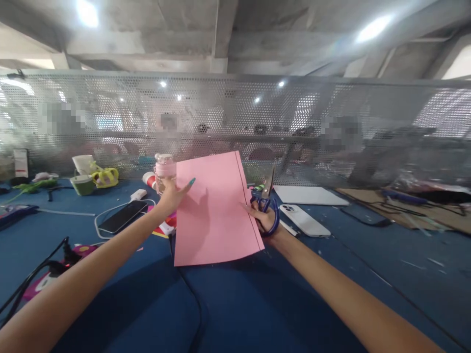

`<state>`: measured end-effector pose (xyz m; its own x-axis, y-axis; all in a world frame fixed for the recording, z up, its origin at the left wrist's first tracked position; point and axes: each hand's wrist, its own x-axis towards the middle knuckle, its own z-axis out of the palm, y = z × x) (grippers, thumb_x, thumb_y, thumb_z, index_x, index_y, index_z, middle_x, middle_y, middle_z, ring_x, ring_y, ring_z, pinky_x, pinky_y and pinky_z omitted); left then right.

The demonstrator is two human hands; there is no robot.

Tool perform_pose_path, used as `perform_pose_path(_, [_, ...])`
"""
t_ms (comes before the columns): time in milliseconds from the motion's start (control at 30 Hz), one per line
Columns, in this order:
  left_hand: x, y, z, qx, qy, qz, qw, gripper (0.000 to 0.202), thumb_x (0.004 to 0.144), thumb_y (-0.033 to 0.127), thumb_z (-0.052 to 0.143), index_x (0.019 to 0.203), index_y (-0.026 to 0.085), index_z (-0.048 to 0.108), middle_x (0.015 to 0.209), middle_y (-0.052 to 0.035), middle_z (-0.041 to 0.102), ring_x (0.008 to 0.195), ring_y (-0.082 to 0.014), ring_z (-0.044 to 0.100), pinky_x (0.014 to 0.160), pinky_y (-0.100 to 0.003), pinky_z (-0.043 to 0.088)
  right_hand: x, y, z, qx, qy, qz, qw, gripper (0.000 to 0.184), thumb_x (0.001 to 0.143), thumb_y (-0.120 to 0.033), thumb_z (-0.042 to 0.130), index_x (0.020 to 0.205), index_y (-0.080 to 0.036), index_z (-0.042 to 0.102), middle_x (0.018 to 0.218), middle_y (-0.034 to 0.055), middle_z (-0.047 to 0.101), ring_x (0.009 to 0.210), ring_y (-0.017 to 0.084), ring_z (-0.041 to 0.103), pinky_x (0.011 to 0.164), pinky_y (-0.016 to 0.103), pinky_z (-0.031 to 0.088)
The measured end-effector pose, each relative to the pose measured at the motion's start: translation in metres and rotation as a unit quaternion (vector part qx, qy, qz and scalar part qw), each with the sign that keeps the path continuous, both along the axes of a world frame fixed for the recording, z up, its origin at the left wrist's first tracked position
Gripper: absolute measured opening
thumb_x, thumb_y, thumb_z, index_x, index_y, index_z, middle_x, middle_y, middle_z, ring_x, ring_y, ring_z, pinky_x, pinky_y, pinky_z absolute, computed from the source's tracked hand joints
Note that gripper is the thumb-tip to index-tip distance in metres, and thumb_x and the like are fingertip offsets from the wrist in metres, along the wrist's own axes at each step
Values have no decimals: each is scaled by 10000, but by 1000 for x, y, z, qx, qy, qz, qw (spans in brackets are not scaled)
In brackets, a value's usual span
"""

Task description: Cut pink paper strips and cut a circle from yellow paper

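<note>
A sheet of pink paper (213,211) is held up in front of me, tilted, with a dark line running down near its right edge. My left hand (171,196) grips its left edge, thumb on the front and the other fingers hidden behind. In my right hand (265,219) is a pair of scissors (268,186) with blue handles, its blades pointing up. The same hand also pinches the right edge of the paper. Behind my left hand stands a pink-lidded bottle (165,169).
A dark phone (123,216) with a white cable lies left, near a power strip (44,282) with black plugs. On the right are a white phone (304,220), a white flat panel (311,195) and cardboard (415,215). A perforated metal screen (228,113) closes the blue table's far side.
</note>
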<state>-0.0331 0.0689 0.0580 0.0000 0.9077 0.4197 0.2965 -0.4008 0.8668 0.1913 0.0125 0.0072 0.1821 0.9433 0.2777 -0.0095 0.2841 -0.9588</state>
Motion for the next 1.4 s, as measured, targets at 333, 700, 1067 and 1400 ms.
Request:
perform_pose_path(333, [-8,-5,9,34,-1,-31,999,359,582,334,708,859,119,625,846,-92,675,735,-207,631,602,-291,518,32,13,-4,-116,-313,-143,932,270,741,-330,505,507,-212,436,438,42,528,497,210,586,466,276,407])
perform_pose_path(700, [-7,-21,35,142,-51,-45,988,339,641,313,686,941,163,632,895,-54,683,783,-175,631,638,-261,529,31,2,-2,-114,-549,-191,805,95,670,-174,586,709,-94,617,795,225,648,839,351,606,699,386,444])
perform_pose_path(1067, [-3,-27,40,15,-66,-23,997,339,603,354,716,863,143,663,763,-48,691,634,-185,640,523,-275,527,19,-4,18,70,-123,-8,990,476,640,-376,641,1056,-166,544,943,77,644,768,172,600,686,312,477])
perform_pose_path(1400, [-12,-23,44,124,-111,-124,978,201,580,238,730,776,204,704,846,-10,697,867,-200,628,779,-343,526,14,-18,36,81,102,92,987,392,512,-324,776,833,-198,589,814,3,651,759,180,650,771,352,505])
